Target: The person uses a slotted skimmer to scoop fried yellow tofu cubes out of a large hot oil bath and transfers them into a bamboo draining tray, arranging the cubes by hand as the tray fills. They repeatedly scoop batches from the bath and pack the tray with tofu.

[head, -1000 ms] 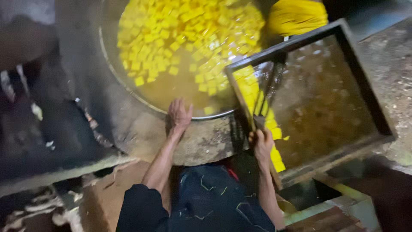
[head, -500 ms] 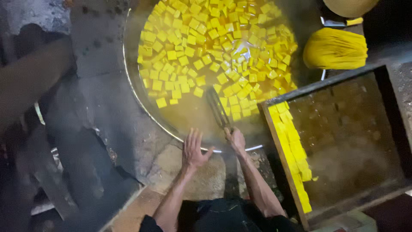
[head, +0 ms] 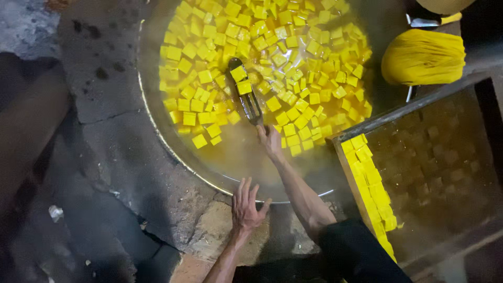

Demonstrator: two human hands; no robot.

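Observation:
A large round metal pan (head: 157, 131) set in a stone stove holds yellow liquid and many yellow cubes (head: 293, 47). My right hand (head: 270, 140) reaches out over the pan and grips the handle of a flat metal spatula (head: 246, 94), whose blade carries a couple of cubes. My left hand (head: 246, 205) rests flat with fingers spread on the stone rim just in front of the pan.
A dark wooden tray (head: 445, 157) stands at the right with a row of yellow cubes (head: 369, 183) along its left edge. A yellow cloth bundle (head: 422, 56) lies at the upper right. Cracked grey stone (head: 115, 157) surrounds the pan on the left.
My right hand has pushed the spatula farther out into the pan among the cubes. My left hand stays on the stone rim. The view has moved closer to the pan.

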